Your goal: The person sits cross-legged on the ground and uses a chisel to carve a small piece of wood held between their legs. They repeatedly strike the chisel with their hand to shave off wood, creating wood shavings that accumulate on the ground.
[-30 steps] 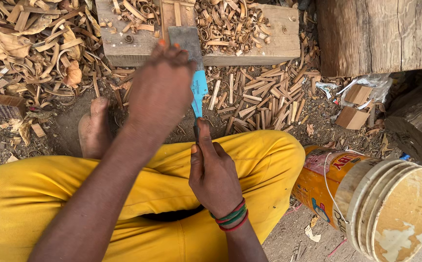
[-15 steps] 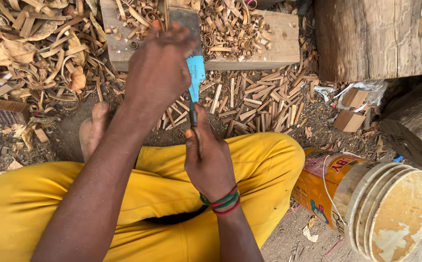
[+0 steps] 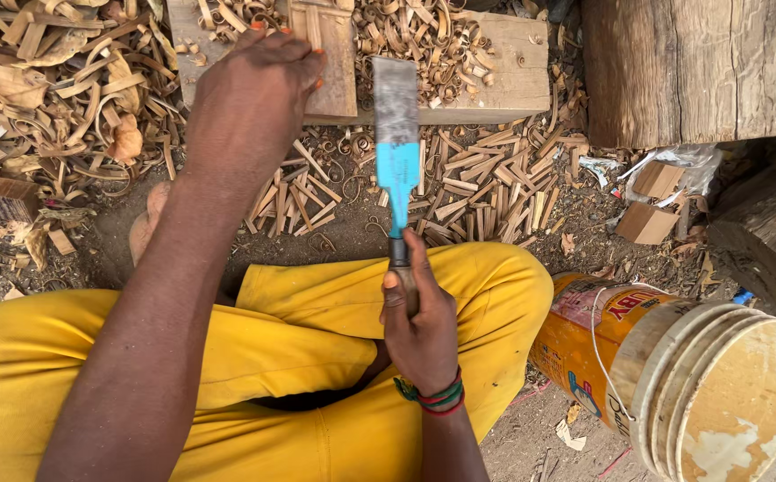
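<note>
From the head view, my right hand (image 3: 422, 328) has its grip clamped around the dark handle of the cleaver (image 3: 397, 143), blade pointing away from me, its flat steel end raised over the edge of the wooden block (image 3: 504, 76). The tool looks stiff and front-heavy, with a blue-painted middle, so I judge the handle the only safe place to hold it, low and firm. My right wrist sits above my yellow trousers (image 3: 317, 348), forearm running straight back toward me. My left hand (image 3: 250, 98) reaches forward, arm extended, fingers curled over the small wooden piece (image 3: 327, 54) standing on the block, pinning it; the piece looks light, dry and liable to split. Wood shavings (image 3: 66, 98) and cut sticks (image 3: 477, 183) cover the ground around the block, and an orange bucket (image 3: 674, 366) lies tipped on its side near my right knee.
</note>
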